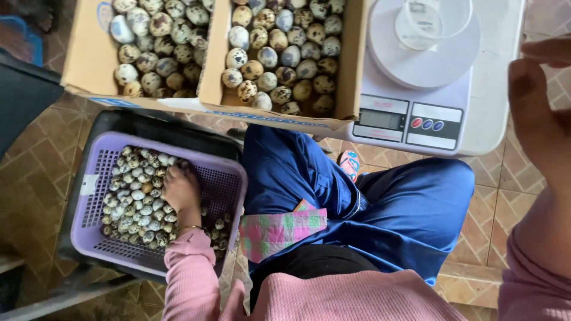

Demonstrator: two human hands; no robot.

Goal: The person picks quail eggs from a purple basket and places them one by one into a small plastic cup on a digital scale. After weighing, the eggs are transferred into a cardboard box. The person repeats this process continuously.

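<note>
Left hand (180,189) lower left of frame, fingers curled down into speckled eggs (134,196) heaped in purple basket (229,178); whether it pinches one, cannot tell. Right hand (544,128) right edge, raised, thumb and fingers apart, holding nothing. Eggs small, light, thin-shelled, likely brittle; cup loosely around middle, no squeeze.

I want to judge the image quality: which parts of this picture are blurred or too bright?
In the head view, the right hand is raised close to the lens, large and soft; the scale and the clear cup on it look pale and washed out; the left hand in the purple basket of speckled eggs is fairly sharp under even daylight.
</note>
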